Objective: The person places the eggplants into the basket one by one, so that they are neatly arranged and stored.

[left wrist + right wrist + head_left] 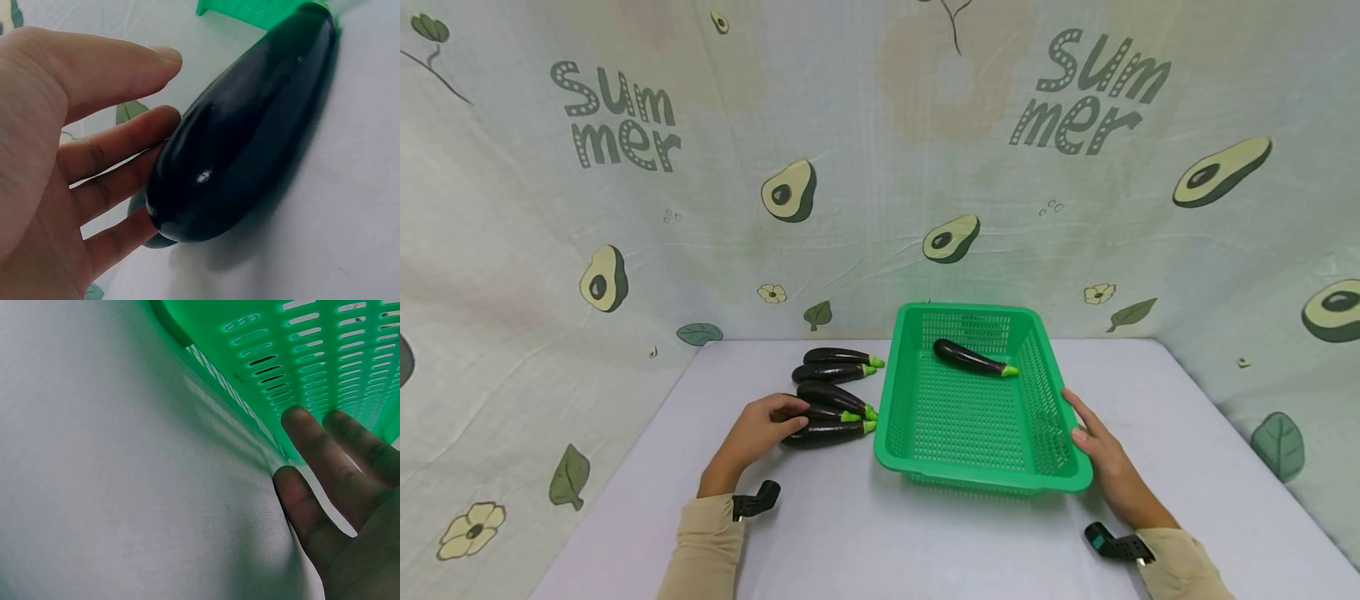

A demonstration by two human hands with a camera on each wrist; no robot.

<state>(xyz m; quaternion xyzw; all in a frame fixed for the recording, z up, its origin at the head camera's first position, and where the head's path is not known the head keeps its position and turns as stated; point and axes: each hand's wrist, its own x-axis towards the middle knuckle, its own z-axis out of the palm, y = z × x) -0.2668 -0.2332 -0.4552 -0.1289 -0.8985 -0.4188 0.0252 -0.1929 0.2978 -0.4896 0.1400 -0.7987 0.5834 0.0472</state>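
Five glossy, dark purple eggplants with bright green stems (835,397) lay on the table to the left of a rectangular, bright green plastic basket with slotted walls (970,421), their stem ends turned toward it. A sixth dark purple eggplant (967,357) lay inside, near the far end. The left hand (767,427) reached over the nearest of the five; its fingers were extended and unclosed. The left wrist view showed what the head view hid: the thumb stood clear of the skin while fingers met the blunt end. The right hand (1108,462) was at the basket's right side, also unclenched, with straight fingers. Only the right wrist view showed fingertips against the outer slotted wall, the lowest finger down by the table surface.

Beige sleeves (706,542) covered both forearms, and a black wrist-worn device (758,501) showed at each cuff. Beneath everything was a smooth white table (925,542). Behind it hung a pale, slightly creased fabric backdrop (865,250) printed with avocado halves, leaves, flowers and the word "Summer".
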